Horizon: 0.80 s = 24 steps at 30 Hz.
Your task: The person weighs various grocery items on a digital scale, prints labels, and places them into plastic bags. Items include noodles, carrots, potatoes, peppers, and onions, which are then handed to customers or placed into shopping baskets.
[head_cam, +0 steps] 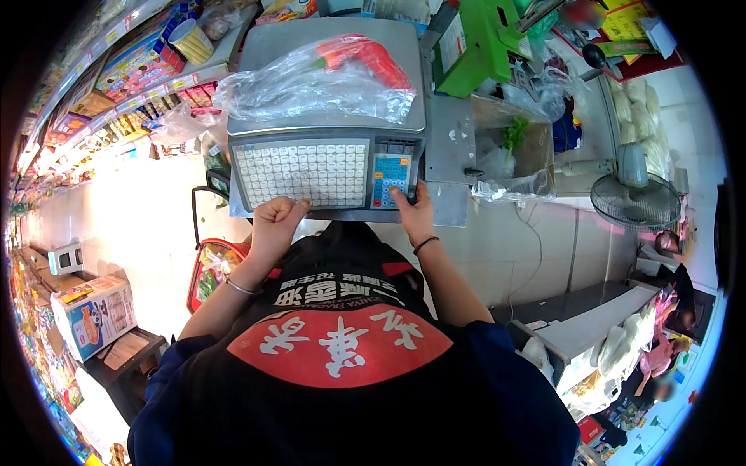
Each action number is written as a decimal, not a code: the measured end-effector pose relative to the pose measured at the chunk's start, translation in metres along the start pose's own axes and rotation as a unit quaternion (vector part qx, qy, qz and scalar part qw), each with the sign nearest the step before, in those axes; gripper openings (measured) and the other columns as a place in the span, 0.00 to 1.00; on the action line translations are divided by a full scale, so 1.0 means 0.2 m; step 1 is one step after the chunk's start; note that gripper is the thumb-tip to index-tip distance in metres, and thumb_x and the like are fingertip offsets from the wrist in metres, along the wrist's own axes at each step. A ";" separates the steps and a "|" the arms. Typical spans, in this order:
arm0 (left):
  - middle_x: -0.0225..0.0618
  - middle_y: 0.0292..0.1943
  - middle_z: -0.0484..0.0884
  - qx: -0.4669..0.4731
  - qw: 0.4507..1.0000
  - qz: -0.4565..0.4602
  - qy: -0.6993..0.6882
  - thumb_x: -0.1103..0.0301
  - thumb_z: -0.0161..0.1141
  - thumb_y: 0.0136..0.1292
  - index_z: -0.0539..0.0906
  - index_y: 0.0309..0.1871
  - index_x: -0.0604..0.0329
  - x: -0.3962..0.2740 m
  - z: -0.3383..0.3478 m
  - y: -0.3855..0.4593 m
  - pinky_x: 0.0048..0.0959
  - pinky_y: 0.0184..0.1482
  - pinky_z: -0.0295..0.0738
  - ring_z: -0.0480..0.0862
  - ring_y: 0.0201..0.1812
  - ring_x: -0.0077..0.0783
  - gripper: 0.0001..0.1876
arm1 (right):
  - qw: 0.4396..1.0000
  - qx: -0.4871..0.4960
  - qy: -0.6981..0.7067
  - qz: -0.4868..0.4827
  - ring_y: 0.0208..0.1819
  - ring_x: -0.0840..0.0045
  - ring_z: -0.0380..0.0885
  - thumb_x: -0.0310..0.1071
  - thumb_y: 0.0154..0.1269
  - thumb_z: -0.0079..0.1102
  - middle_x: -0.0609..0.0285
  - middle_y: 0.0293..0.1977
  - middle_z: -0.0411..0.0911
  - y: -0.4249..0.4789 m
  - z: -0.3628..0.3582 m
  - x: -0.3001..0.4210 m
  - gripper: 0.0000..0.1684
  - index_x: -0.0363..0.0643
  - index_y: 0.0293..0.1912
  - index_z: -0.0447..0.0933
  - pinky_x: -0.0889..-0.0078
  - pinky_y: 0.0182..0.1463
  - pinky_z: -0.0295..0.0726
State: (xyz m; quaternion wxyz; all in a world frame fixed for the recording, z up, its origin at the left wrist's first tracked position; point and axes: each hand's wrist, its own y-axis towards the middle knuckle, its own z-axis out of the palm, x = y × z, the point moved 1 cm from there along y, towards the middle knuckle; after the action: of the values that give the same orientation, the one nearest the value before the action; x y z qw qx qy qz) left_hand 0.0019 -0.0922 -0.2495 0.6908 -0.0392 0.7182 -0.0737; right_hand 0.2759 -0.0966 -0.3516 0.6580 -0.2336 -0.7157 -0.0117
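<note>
A clear plastic bag point(280, 87) with red produce, probably peppers point(376, 58), lies on the metal pan point(280, 41) of a retail weighing scale. Below the pan is the scale's panel of white keys point(303, 172), with a blue number keypad point(391, 175) at its right. My left hand point(278, 218) rests curled at the lower edge of the white keys, its thumb towards them, and nothing shows in it. My right hand point(417, 209) is at the keypad's lower right corner, thumb on or just over the keys, fingers apart around the scale's edge.
Right of the scale stand a green box point(472, 52) and a plastic-lined carton point(542, 157) with a leafy green sprig point(515, 135). A fan point(635, 201) is farther right. A red shopping basket point(198, 285) is at lower left, below packed snack shelves point(140, 99). Other people are at the far right.
</note>
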 end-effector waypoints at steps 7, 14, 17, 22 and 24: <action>0.17 0.16 0.54 0.001 1.000 -0.002 0.009 0.80 0.60 0.62 0.51 0.18 0.54 0.00 0.02 0.01 0.14 0.28 0.62 0.53 0.22 0.10 0.27 | 1.000 -0.013 -0.008 0.002 0.42 0.77 0.78 0.35 0.57 0.69 0.55 0.43 0.80 0.01 0.00 -0.01 0.31 0.30 0.56 0.69 0.74 0.48 0.77; 0.17 0.16 0.53 -0.004 1.000 -0.006 0.014 0.80 0.61 0.61 0.52 0.18 0.54 0.03 0.03 0.02 0.14 0.28 0.63 0.52 0.22 0.10 0.27 | 0.999 0.002 0.010 0.044 0.41 0.80 0.77 0.36 0.59 0.68 0.58 0.41 0.79 0.00 0.00 0.11 0.29 0.30 0.55 0.69 0.74 0.46 0.77; 0.17 0.16 0.54 -0.004 1.000 0.004 -0.006 0.79 0.61 0.61 0.52 0.17 0.54 0.05 0.03 0.02 0.15 0.26 0.60 0.52 0.22 0.10 0.27 | 0.999 0.009 -0.004 0.036 0.41 0.78 0.77 0.39 0.58 0.69 0.56 0.40 0.80 0.01 0.00 0.09 0.33 0.29 0.56 0.68 0.73 0.46 0.76; 0.17 0.16 0.54 -0.009 1.000 -0.002 -0.005 0.79 0.61 0.62 0.52 0.17 0.54 0.07 0.03 0.03 0.17 0.24 0.56 0.52 0.22 0.10 0.27 | 0.993 -0.053 -0.103 0.018 0.40 0.78 0.77 0.41 0.55 0.71 0.57 0.39 0.80 0.01 0.05 0.11 0.31 0.29 0.49 0.71 0.73 0.45 0.76; 0.17 0.16 0.54 -0.010 1.000 -0.013 0.008 0.78 0.61 0.62 0.52 0.17 0.54 0.07 0.03 0.03 0.17 0.23 0.56 0.52 0.22 0.11 0.27 | 0.991 -0.065 -0.119 -0.011 0.40 0.76 0.78 0.41 0.53 0.73 0.55 0.39 0.80 0.05 0.06 0.03 0.33 0.27 0.50 0.71 0.72 0.45 0.77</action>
State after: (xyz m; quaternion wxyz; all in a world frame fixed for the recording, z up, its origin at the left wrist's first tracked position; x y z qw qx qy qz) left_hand 0.0073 -0.0891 -0.2643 0.6834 -0.0548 0.7241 -0.0753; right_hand 0.2688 -0.0821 -0.3496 0.5515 -0.2679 -0.7891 -0.0377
